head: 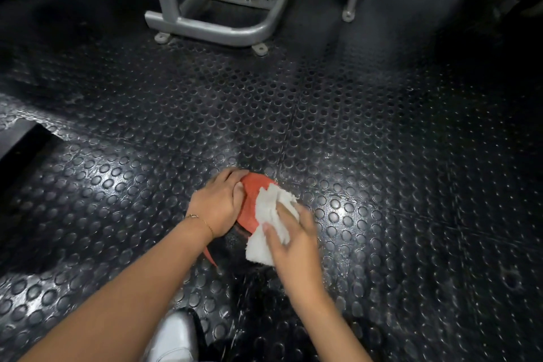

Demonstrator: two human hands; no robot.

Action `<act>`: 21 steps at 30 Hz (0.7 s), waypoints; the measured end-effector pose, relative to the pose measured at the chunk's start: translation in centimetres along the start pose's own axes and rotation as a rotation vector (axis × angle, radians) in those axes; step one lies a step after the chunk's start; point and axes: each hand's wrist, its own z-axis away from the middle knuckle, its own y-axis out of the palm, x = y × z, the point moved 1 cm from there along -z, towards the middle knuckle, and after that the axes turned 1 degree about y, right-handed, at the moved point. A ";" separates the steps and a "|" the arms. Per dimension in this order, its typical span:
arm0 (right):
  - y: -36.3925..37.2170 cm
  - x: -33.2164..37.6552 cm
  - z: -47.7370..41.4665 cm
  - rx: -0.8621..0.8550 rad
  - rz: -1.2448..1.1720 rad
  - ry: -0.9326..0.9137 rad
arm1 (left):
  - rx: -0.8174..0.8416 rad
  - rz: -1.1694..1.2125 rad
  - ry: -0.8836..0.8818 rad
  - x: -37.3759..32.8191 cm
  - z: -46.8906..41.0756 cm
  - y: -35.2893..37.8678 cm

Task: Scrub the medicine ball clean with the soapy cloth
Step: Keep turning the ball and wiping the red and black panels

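As I watch through the head camera, the orange medicine ball [252,195] sits on the black studded rubber floor [382,156]. My left hand [219,203] grips the ball's left side, fingers curled over its top edge, with 1 thin bracelet [202,220] on the wrist. My right hand [293,241], blurred, holds the white cloth [269,209] bunched between thumb and fingers and pressed against the ball's right side. Well beyond the ball stands a grey machine frame [205,23]. Nearer me than the ball, 1 white shoe [176,335] shows.
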 end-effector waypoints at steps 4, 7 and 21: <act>-0.2 -1.7 -3.6 -0.094 -0.153 0.188 | 0.029 -0.017 -0.010 -0.3 -0.1 -0.1; -1.2 -2.3 -6.6 -0.135 -0.194 0.306 | -0.011 -0.008 -0.100 -1.1 -0.4 0.4; 0.3 0.8 -4.8 -0.019 -0.086 0.089 | 0.095 0.035 -0.605 1.0 -3.2 -0.4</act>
